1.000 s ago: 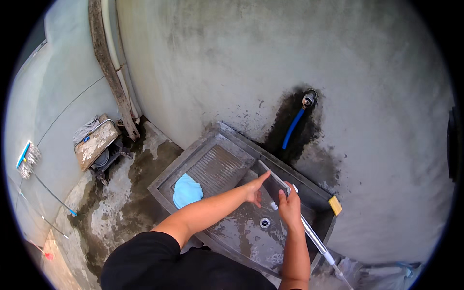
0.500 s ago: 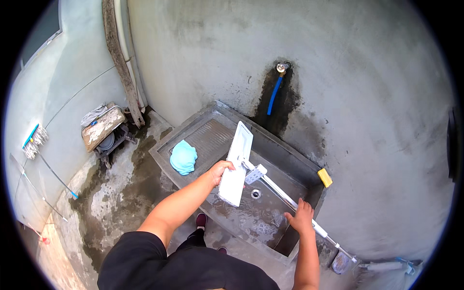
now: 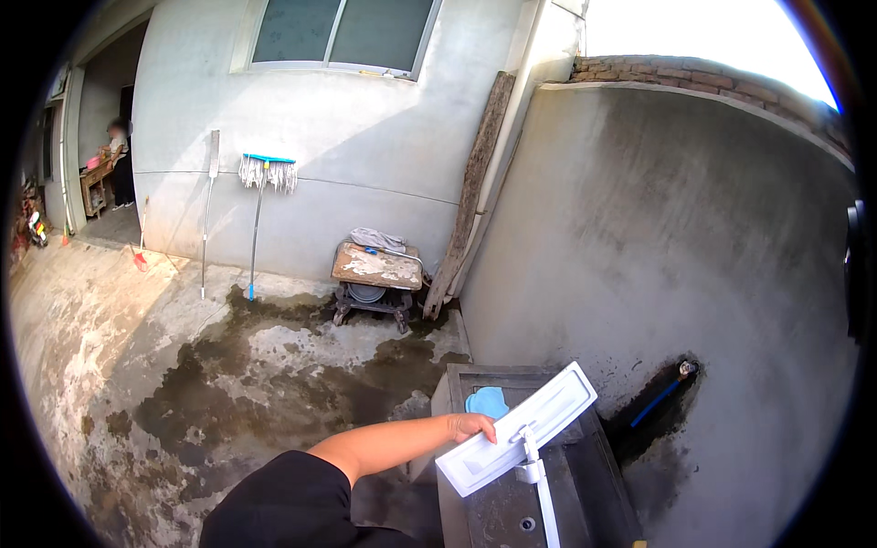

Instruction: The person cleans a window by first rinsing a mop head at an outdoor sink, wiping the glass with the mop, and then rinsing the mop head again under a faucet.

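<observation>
"White rectangular flat mop head (image 3: pixel 548 416): where?"
"Tilted above the grey concrete sink (image 3: pixel 493 517), its white pole (image 3: pixel 547 511) running downward."
"And the grip?"
"Bare left hand (image 3: pixel 470 426) clasps its edge; right hand is out of view, so I can't tell. Past it, a light-blue cloth (image 3: pixel 487 402) lies on the sink; a blue hose (image 3: pixel 656 405) hangs at the grey wall (image 3: pixel 722 237)."

No txt, nos., labels or signs legible: none on the white flat mop (image 3: pixel 513 433), blue cloth (image 3: pixel 486 402), grey wall (image 3: pixel 639 228) or window (image 3: pixel 381 38); far-left bkgd too small & blurry to read.
</observation>
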A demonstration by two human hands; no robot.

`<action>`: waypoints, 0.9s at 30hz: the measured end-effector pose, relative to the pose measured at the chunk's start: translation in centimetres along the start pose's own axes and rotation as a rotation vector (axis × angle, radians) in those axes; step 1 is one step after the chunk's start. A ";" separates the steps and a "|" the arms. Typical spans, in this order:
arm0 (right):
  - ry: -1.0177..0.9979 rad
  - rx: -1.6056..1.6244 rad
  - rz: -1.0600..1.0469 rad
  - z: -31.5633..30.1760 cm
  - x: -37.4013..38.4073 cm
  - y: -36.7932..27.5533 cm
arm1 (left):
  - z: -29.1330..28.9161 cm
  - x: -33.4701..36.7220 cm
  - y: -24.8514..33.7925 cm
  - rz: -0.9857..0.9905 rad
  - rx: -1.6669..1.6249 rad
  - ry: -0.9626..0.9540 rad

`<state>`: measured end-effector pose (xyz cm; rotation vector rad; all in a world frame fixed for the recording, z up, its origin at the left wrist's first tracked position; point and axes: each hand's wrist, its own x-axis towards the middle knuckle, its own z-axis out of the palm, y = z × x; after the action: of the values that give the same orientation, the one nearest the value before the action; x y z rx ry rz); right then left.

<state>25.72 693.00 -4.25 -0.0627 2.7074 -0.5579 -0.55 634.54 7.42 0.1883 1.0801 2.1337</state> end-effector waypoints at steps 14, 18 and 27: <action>0.104 0.385 -0.514 8.0 -1.3 -44.4 | -18.3 -42.0 0.9 0.271 0.543 0.914; -0.377 0.156 -0.670 14.7 4.3 -50.9 | -18.2 -50.8 -4.4 0.456 1.083 2.000; -0.462 -0.291 -0.873 27.2 3.8 -74.5 | -11.5 -53.5 -16.1 0.536 -0.588 1.153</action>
<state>29.88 613.81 0.34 -1.3096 2.1720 -0.2989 42.12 597.85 -2.19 -1.2986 0.9294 3.0037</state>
